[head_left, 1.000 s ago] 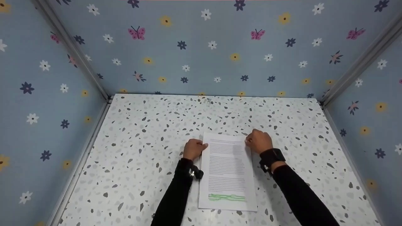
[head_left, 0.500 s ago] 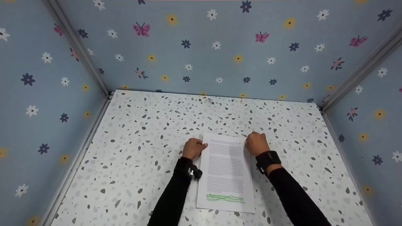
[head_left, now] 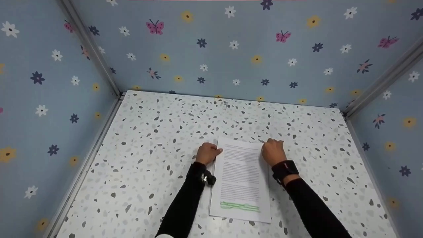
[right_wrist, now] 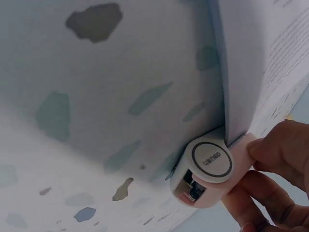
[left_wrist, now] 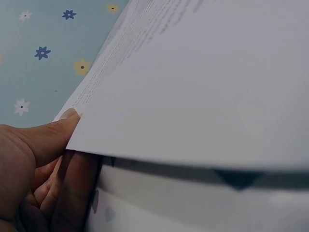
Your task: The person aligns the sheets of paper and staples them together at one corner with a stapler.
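Left hand (head_left: 207, 153): thumb (left_wrist: 46, 137) on top and curled fingers beneath, pinching the top left corner of a thin stack of white printed paper sheets (head_left: 241, 178). Right hand (head_left: 273, 152): fingers (right_wrist: 277, 150) clamped around a small pale pink rounded plastic stapler (right_wrist: 208, 174), its mouth set on the stack's top right corner. Round grey-ringed cap on the stapler, with small lettering too blurred to read surely. Sheets smooth, matt, rectangular, lifted slightly at the top edge; fine lines of grey print, illegible, with a green highlighted band (head_left: 239, 207) near the bottom edge. Stack lying on a white terrazzo-patterned table (head_left: 155, 142) with grey flecks, glossy, nearer the front edge and about midway between its sides. Black sleeves and black wrist straps on both arms. Around the table, pale blue walls (head_left: 231, 43) printed with flowers and pink butterflies.
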Demonstrator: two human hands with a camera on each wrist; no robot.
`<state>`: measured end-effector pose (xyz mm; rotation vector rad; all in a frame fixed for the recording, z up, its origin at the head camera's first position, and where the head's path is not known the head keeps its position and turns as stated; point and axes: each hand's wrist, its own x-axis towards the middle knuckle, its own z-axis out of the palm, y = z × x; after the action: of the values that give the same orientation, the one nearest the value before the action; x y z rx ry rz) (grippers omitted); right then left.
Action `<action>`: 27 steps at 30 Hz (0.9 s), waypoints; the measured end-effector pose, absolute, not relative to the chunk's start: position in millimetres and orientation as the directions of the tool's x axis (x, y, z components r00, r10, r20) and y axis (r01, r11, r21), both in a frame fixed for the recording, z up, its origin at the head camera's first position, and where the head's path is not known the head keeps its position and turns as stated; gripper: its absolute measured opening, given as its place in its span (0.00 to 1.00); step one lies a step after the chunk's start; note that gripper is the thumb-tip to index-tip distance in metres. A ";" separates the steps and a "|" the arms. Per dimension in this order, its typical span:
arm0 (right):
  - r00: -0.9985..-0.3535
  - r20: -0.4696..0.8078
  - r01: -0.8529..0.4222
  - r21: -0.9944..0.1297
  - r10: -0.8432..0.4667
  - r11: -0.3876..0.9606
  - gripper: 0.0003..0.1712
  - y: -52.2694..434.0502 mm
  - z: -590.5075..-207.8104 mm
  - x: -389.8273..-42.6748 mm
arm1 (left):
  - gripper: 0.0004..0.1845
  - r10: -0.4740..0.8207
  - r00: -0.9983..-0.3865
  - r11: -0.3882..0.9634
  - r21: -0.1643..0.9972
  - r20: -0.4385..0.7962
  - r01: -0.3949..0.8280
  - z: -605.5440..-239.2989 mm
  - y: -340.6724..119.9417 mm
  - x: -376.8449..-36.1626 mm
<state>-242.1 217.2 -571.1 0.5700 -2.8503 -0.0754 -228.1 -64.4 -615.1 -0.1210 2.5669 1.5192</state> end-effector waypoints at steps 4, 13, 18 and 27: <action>-0.901 0.209 -0.367 0.101 -0.381 0.925 0.05 216.9 -568.4 -244.1 | 0.28 0.002 -0.985 0.488 0.860 -0.170 -0.148 -614.5 -64.2 -231.1; -0.911 0.203 -0.358 0.045 -0.359 0.933 0.05 214.8 -570.4 -246.4 | 0.25 -0.009 -0.988 0.504 0.853 -0.155 -0.138 -614.0 -67.6 -229.7; -0.912 0.206 -0.358 0.025 -0.355 0.933 0.05 214.1 -571.5 -242.9 | 0.23 -0.020 -0.987 0.516 0.844 -0.161 -0.148 -614.3 -67.9 -227.0; -0.914 0.222 -0.351 -0.011 -0.340 0.936 0.04 216.0 -575.1 -241.9 | 0.22 -0.002 -0.987 0.486 0.863 -0.161 -0.141 -613.3 -68.8 -224.9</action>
<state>-241.9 216.0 -575.1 0.5197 -2.8755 0.0752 -224.9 -68.8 -613.3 -0.1254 2.5863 1.5212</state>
